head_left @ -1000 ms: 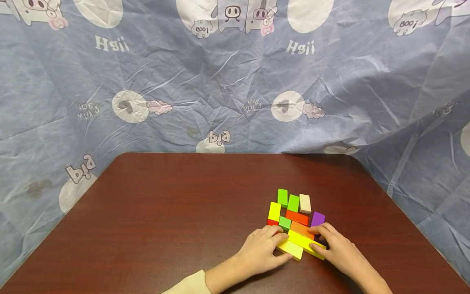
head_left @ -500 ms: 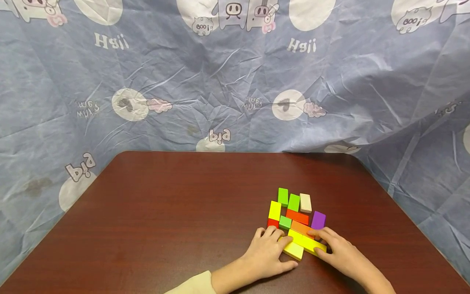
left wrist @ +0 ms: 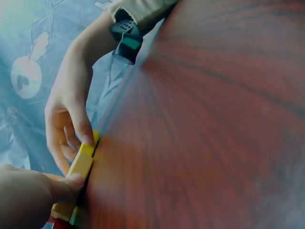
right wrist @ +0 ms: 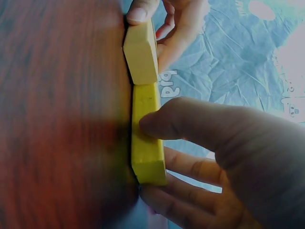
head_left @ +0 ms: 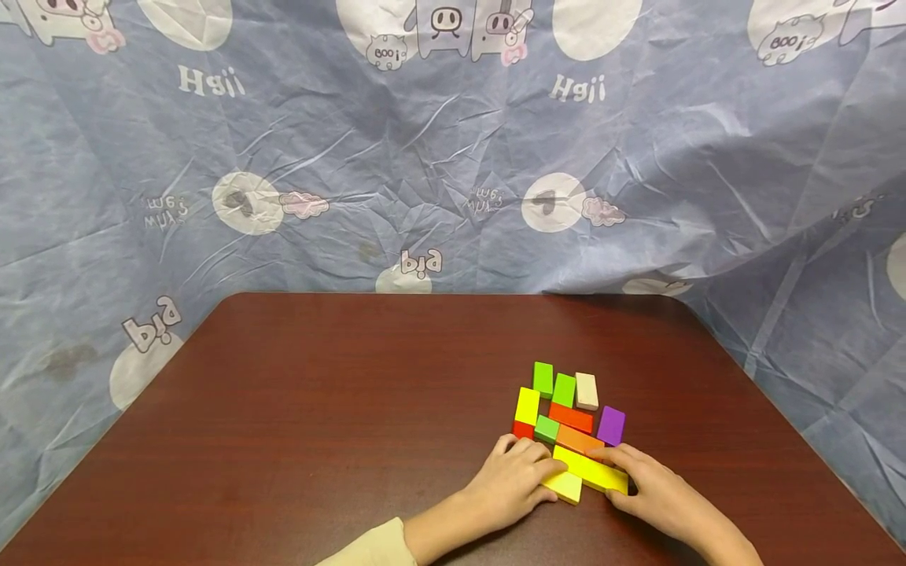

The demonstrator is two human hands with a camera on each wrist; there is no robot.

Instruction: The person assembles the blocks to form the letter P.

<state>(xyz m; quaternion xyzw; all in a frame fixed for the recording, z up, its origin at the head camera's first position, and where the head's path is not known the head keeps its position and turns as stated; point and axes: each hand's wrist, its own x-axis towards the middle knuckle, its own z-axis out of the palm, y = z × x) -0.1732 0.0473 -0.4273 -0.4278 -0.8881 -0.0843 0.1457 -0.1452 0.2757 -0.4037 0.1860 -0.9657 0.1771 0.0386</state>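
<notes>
Near the front right of the table, my left hand (head_left: 511, 483) grips a pale yellow block (head_left: 565, 487), thumb at its near side and fingers over its far side. In the right wrist view this block lies end to end with a long bright yellow block (right wrist: 147, 124). My right hand (head_left: 654, 487) holds that bright yellow block at its right part, the thumb on the near face and the fingers behind. Just beyond lie an orange block (head_left: 580, 440) and a small green block (head_left: 546, 429). My right fingertips reach the orange block's right end.
Farther back lie a red block (head_left: 570, 417), a yellow block (head_left: 527, 406) above a red one (head_left: 523, 430), two light green blocks (head_left: 543, 379), a cream block (head_left: 586, 391) and a purple block (head_left: 612, 425). A printed cloth (head_left: 453, 141) hangs behind the table (head_left: 318, 393).
Half a second ago my left thumb was stretched away from the pale yellow block; it is now back against it. The bright yellow block has shifted slightly towards me, away from the orange one.
</notes>
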